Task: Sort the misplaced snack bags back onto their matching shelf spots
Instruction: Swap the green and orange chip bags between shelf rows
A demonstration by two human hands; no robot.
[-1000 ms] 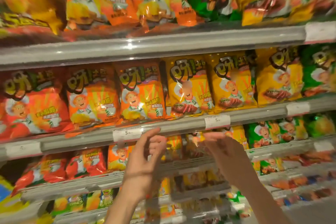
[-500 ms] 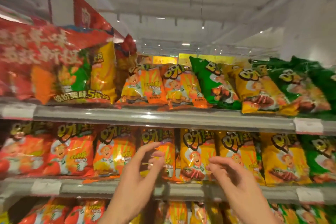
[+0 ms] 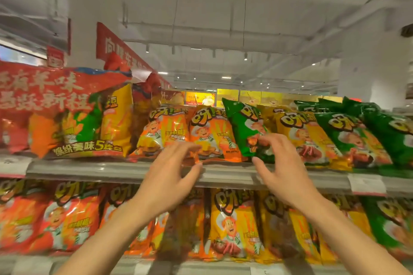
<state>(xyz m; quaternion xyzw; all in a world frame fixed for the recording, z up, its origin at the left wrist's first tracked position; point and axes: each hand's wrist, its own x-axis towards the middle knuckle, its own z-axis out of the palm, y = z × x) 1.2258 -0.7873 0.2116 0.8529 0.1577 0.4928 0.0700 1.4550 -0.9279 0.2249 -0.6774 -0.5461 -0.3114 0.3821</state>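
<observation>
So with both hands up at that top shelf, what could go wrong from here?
1. The green bag leans between an orange bag and a yellow bag; pulling it could drag either neighbour over the shelf edge.
2. The right hand has fingers spread over the green bag with no clear grip; the glossy bag may slip.
3. The left hand could nudge the orange bag's overhanging bottom corner.

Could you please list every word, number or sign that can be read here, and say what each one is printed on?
"5" within yellow Chinese lettering: large red multipack bag, top shelf, left.
"呀!" logo: orange snack bags and green bag; the smaller flavour text is blurred.
White Chinese characters: red hanging banner, too blurred to read with certainty.
Shelf price tags: too blurred to read.
</observation>
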